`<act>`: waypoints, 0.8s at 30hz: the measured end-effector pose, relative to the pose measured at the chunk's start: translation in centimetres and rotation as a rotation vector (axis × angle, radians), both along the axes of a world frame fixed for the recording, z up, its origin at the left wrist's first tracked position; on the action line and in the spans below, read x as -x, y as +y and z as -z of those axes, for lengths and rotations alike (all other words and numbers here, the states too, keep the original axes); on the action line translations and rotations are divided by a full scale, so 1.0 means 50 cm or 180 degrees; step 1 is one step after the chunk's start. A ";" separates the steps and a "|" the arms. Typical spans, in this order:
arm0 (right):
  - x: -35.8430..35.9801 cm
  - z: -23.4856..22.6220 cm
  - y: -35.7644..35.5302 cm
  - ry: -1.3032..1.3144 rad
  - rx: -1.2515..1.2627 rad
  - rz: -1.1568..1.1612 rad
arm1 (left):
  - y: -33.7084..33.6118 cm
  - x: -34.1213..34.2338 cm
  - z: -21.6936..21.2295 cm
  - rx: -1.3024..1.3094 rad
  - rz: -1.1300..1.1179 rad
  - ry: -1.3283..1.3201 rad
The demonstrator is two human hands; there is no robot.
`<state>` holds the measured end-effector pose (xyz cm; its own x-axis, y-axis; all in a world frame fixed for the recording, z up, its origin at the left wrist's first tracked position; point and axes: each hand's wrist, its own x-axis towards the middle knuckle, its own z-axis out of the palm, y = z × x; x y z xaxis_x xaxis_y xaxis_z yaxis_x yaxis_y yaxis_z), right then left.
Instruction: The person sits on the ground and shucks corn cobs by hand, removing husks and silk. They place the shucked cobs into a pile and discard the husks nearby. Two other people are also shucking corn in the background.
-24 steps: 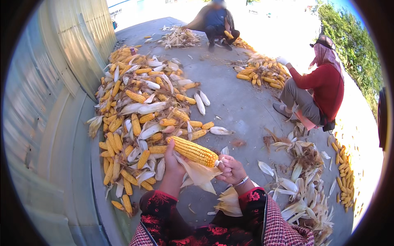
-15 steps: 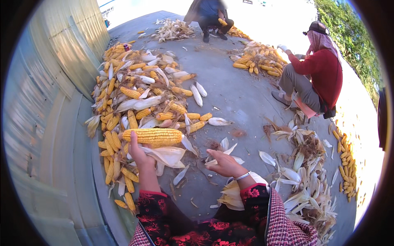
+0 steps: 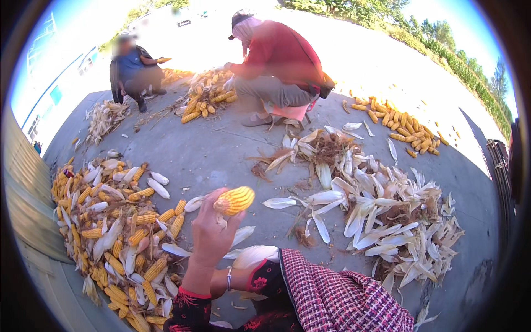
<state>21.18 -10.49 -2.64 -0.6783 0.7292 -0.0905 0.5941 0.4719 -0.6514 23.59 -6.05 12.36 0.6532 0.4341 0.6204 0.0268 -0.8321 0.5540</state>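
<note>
My left hand (image 3: 209, 235) is raised in front of me, its fingers closed around a husked corn cob (image 3: 235, 200). The yellow cob points away to the upper right with one end showing. Behind my left wrist, my right hand (image 3: 219, 282) is mostly covered; only its wrist with a bracelet shows clearly, and its fingers are hidden. Beside my left arm lies a large pile of corn cobs (image 3: 130, 221), some in pale husks and some bare yellow.
A heap of stripped husks (image 3: 381, 216) spreads on the right. Yellow cobs (image 3: 404, 126) lie beyond it. A person in red (image 3: 279, 58) crouches by another corn pile (image 3: 207, 94); a second person (image 3: 135, 72) squats farther left. A metal wall (image 3: 27, 182) runs along the left.
My view has swung to the right. My left hand has turned the cob from lying sideways to pointing away, and my right hand has come across behind my left wrist.
</note>
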 end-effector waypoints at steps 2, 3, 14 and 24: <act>-0.003 -0.005 0.013 0.0380 -0.0172 0.0009 | -0.026 -0.048 -0.092 0.0426 -0.0039 -0.0573; -0.025 -0.017 0.007 0.0503 -0.0245 0.0179 | -0.039 -0.075 -0.121 0.0641 0.0084 -0.0903; -0.069 -0.088 0.044 0.0549 0.0250 0.1870 | 0.170 0.343 0.146 0.4558 -0.1160 -0.2998; 0.002 -0.072 0.080 0.2087 0.0173 0.2059 | 0.143 0.428 0.248 0.4628 -0.1508 -0.2725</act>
<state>21.08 -6.49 0.97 -0.0677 0.9901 0.1226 0.2356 0.1353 -0.9624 2.18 1.12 -0.03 0.0427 0.9396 -0.3397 -0.5727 0.3016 0.7622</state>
